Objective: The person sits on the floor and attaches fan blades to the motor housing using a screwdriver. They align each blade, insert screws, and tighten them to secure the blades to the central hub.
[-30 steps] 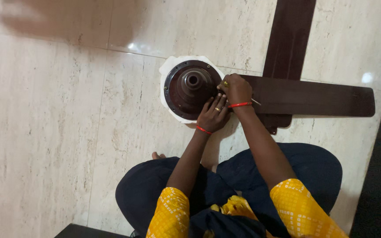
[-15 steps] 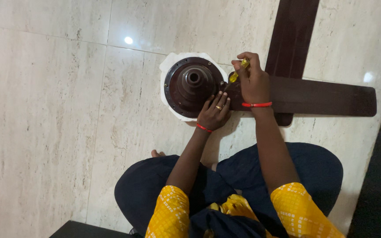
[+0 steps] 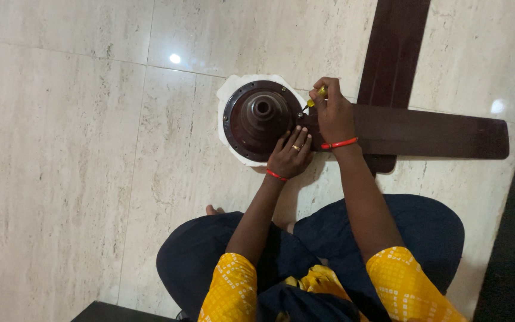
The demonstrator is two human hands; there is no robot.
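glossy beige marble floor [image 3: 78,179]

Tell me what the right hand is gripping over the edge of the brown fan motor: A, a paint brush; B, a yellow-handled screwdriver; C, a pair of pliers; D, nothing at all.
B: the right hand is closed around a yellow-handled screwdriver whose tip points down at the rim of the fan motor, while the left hand rests flat against the motor's edge.

head cam | looks straight down from above the seated person | arm's reach off | fan motor [image 3: 261,117] just beyond fingers [image 3: 294,136]
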